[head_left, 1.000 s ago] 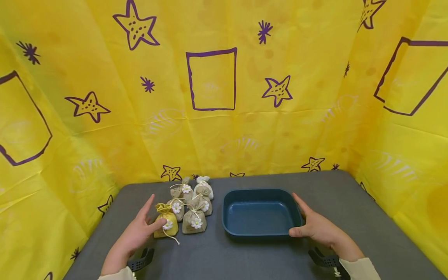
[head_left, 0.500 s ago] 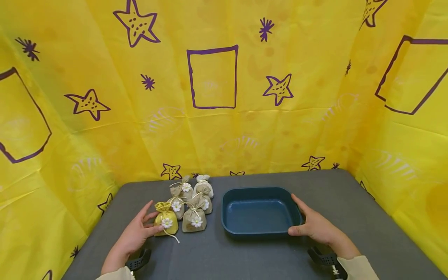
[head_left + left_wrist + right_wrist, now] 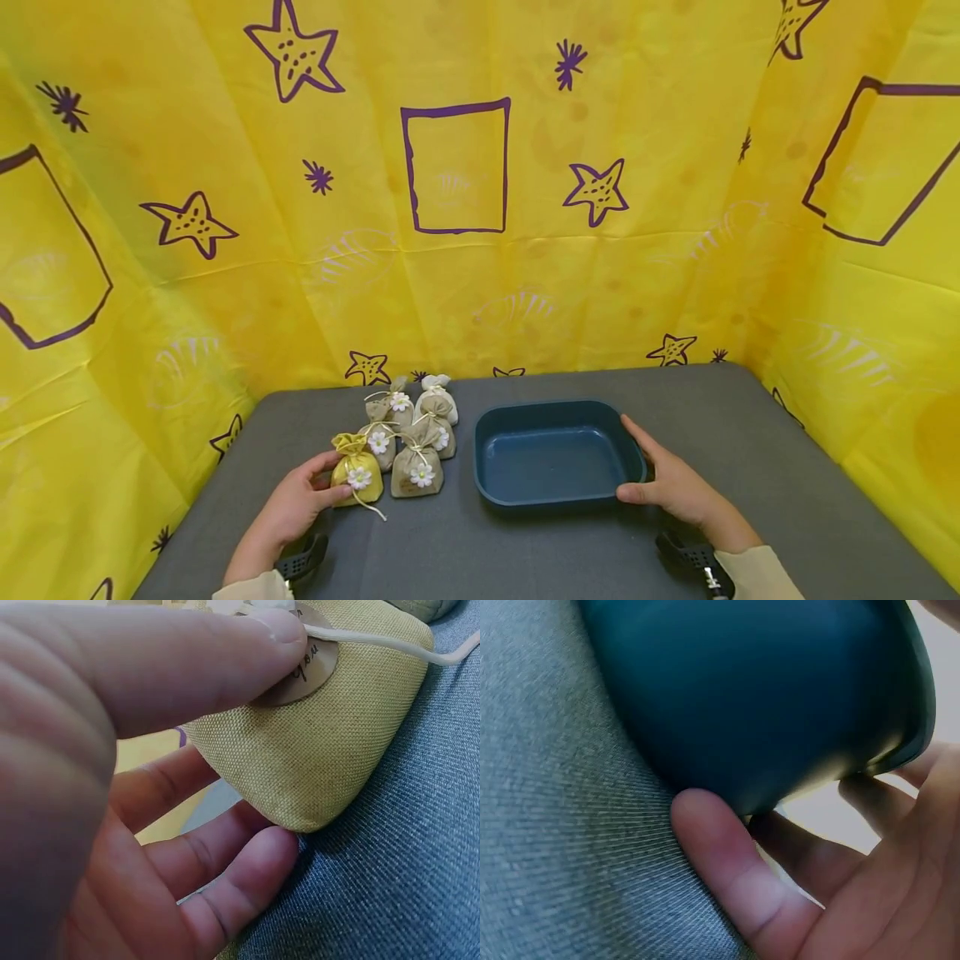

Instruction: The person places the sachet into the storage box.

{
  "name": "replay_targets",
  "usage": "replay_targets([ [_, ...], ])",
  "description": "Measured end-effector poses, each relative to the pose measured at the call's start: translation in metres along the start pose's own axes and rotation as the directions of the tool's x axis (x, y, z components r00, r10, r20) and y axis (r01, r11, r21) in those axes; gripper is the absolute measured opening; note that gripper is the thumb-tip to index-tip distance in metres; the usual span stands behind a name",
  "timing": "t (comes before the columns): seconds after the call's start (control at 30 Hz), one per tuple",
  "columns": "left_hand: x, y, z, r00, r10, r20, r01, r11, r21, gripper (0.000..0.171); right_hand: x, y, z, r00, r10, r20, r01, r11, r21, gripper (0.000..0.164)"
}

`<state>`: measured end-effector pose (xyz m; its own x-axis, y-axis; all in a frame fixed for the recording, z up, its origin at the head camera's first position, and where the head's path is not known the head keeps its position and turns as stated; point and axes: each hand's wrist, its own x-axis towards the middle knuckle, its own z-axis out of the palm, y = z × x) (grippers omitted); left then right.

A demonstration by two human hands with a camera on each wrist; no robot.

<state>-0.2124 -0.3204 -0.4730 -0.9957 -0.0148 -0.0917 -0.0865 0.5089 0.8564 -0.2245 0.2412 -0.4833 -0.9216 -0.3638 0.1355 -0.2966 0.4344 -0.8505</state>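
A small yellow drawstring pouch (image 3: 371, 490) with a white flower and a loose cord stands at the front left of the group. My left hand (image 3: 294, 502) pinches its left side, the thumb across the front and fingers behind. In the left wrist view, the thumb lies over a round tag (image 3: 311, 679) on the yellow cloth, and the lower fingers reach under the pouch's corner. At the right, my right hand (image 3: 681, 490) grips the end of a dark blue rectangular dish (image 3: 558, 503). Its thumb lies at the near corner, with fingers round the far side.
Several beige and grey pouches (image 3: 417, 483) with white flowers stand close behind and right of the yellow one. A white pouch (image 3: 446, 407) is at the back. All rest on a dark grey tabletop (image 3: 465, 554), with a yellow patterned cloth (image 3: 457, 308) behind it.
My left hand has come in from the left, and its fingers have closed on the yellow pouch. The right hand stays on the dish, which has shifted very slightly left.
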Motion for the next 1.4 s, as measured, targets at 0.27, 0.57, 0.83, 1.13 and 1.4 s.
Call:
replay_targets([
  [0.27,0.0,0.0,0.001,1.0,0.0,-0.016,0.0,0.999,0.036,0.064,0.001,0.004,0.003,1.0,0.011,-0.012,-0.011,0.999,0.05,0.106],
  [0.57,-0.002,0.007,-0.001,1.0,0.0,-0.017,0.001,0.998,0.06,0.058,0.004,0.008,0.005,0.999,0.045,-0.01,-0.044,0.995,0.085,0.105],
  [0.83,-0.004,0.009,-0.002,1.0,0.013,-0.019,-0.013,0.999,0.033,0.051,0.004,0.009,0.006,0.998,0.054,-0.017,-0.051,0.993,0.107,0.105],
  [1.13,-0.008,0.01,-0.011,0.996,0.005,-0.088,-0.022,0.981,-0.193,0.051,0.004,0.009,0.005,0.999,0.035,-0.025,-0.033,0.997,0.065,0.104],
  [1.4,-0.007,0.03,-0.007,0.99,0.009,-0.139,-0.043,0.969,-0.245,0.052,0.002,0.007,0.005,0.999,0.034,-0.014,-0.032,0.992,0.12,0.105],
])
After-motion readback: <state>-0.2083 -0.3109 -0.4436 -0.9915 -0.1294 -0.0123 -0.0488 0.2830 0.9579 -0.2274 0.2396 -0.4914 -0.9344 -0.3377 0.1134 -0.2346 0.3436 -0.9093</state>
